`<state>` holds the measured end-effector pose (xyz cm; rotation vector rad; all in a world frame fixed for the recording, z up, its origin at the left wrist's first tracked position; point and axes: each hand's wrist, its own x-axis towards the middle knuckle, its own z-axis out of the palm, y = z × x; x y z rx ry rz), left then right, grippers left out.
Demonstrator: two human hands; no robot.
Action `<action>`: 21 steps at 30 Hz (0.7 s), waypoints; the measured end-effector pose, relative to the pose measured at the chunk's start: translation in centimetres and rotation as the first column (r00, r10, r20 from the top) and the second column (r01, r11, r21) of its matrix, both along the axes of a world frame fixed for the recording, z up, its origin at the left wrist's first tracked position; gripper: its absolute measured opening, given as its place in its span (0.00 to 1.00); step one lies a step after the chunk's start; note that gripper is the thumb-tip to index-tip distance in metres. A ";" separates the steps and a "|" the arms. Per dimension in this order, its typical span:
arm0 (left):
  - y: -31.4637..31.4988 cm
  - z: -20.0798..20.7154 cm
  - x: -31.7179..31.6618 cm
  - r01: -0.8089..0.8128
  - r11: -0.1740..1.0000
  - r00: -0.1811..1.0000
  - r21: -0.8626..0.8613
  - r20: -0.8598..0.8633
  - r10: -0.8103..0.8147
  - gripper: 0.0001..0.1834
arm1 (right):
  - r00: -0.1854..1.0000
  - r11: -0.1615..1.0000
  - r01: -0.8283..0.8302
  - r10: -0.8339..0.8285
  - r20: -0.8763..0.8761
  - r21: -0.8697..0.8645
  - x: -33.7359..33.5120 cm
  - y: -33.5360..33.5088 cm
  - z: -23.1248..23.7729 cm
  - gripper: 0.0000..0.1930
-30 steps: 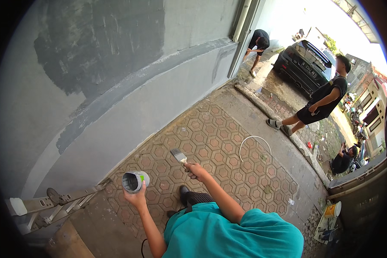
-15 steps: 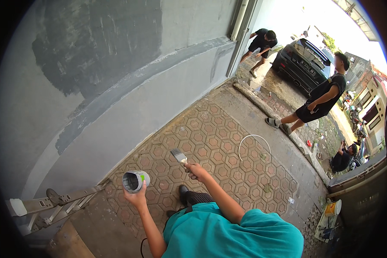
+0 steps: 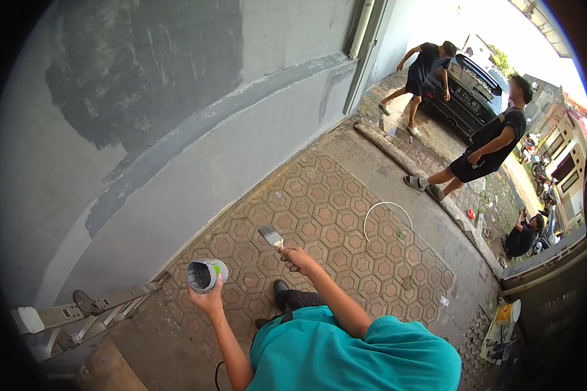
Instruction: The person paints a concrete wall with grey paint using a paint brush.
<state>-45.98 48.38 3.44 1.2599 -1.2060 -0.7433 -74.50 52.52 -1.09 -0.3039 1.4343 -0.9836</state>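
Gripping a grey can (image 3: pixel 210 270) and a paintbrush (image 3: pixel 271 236) above hexagon-patterned paving (image 3: pixel 319 228).
Hands apart: left hand (image 3: pixel 208 301) clamped round the can, right hand (image 3: pixel 298 260) closed on the brush handle; can left of brush, bristles pointing up-left. Bright green label patch (image 3: pixel 217 268) on can side, print too small to read. White lettering on dark car's (image 3: pixel 468 91) rear glass, plus a plate below. Bucket (image 3: pixel 508 313) at right has yellow band. Grey wall (image 3: pixel 241 159) at left, darker patch (image 3: pixel 150 72) up top; metal ladder (image 3: pixel 111 304) lower left. Pale hose (image 3: pixel 409 216) curved on the paving. Three other people beyond the paving, near car and at far right.
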 end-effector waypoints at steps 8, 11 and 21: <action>-1.8 0.2 -1.0 -0.027 1.000 1.000 0.008 0.012 0.027 0.36 | 1.000 1.000 -0.011 0.010 -0.030 -0.021 -0.9 -2.3 0.0 0.17; -2.9 0.3 -1.7 -0.031 1.000 0.999 0.003 0.005 0.031 0.36 | 1.000 0.999 -0.021 0.021 0.005 -0.025 -1.7 -3.6 -0.2 0.18; -7.1 1.4 -3.9 -0.077 0.996 0.989 -0.040 0.121 0.081 0.35 | 0.998 0.998 -0.063 0.063 0.029 -0.020 -3.4 -9.8 -1.6 0.18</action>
